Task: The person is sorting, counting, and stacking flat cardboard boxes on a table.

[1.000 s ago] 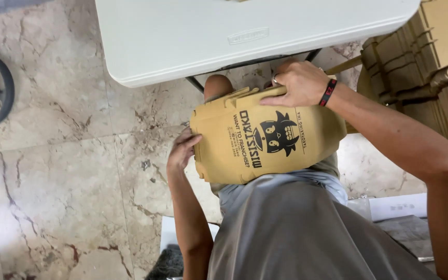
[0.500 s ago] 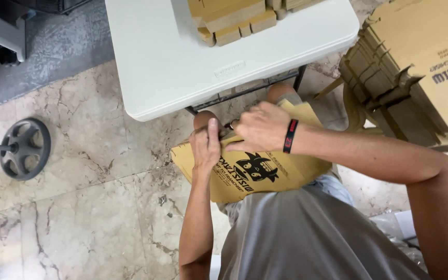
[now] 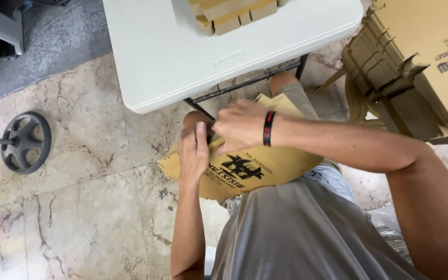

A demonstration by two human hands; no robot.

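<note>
Cardboard under both hands: a flat tan cardboard piece (image 3: 257,168) with a black printed emblem lies across the seated person's lap, just below the near edge of the white folding table (image 3: 182,57). Left hand (image 3: 194,155) lies flat on the left end of the sheet, fingers (image 3: 201,136) straight and close together, pressing down rather than gripping. Right hand (image 3: 242,126), black wristband (image 3: 269,128) at the wrist, sits on the upper edge of the sheet with fingers curled; they seem to pinch or fold a flap, but the fingertips are hidden, so the exact hold is unclear. Step in hand, by my reading: folding or creasing the flat blank into shape, early on, since the sheet looks mostly flat. Next move likely calls for the left palm to pin the sheet while the right bends the flap along its score line; risk is the sheet sliding off the lap. Outward: folded cardboard boxes (image 3: 232,13) stacked at the table's far edge, a pile of flat cardboard blanks (image 3: 416,67) leaning off the table's right corner, marble floor (image 3: 79,207), dark wheel (image 3: 25,142) at left.
</note>
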